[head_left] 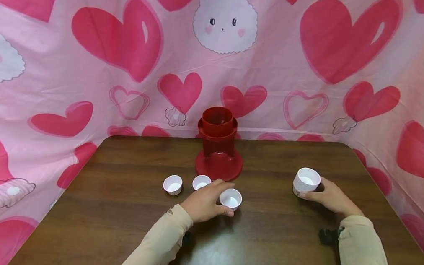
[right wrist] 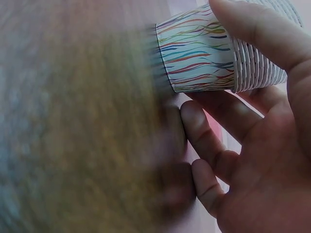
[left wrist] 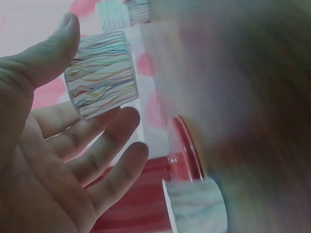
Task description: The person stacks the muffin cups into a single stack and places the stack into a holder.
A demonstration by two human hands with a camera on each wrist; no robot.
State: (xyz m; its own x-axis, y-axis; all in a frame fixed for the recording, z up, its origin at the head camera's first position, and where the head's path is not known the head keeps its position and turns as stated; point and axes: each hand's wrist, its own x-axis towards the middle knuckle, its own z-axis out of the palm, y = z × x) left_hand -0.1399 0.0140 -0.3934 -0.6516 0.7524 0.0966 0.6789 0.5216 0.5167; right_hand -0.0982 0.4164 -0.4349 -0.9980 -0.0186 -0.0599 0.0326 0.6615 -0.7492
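Between the thumb and fingers of my left hand point(head_left: 204, 201) is a small white paper baking cup point(head_left: 231, 199), upright, its mouth facing up. Coloured wavy lines run over the wall of this baking cup point(left wrist: 102, 73) in the left wrist view. My right hand point(head_left: 334, 198), farther right, grips a stack of the same baking cups point(head_left: 302, 186) from its side, thumb in front. Several nested rims of the stack point(right wrist: 257, 63) show in the right wrist view. Left of my left hand stand two single baking cups, an outer one point(head_left: 173, 185) and a nearer one point(head_left: 201, 183) partly hidden by the hand.
A red plastic stand point(head_left: 218, 150) with an upright tube and a round base stands at the back middle of the brown wooden table point(head_left: 262, 246). Pink cloth point(head_left: 271, 62) with hearts and rabbits hangs behind the table and along both sides.
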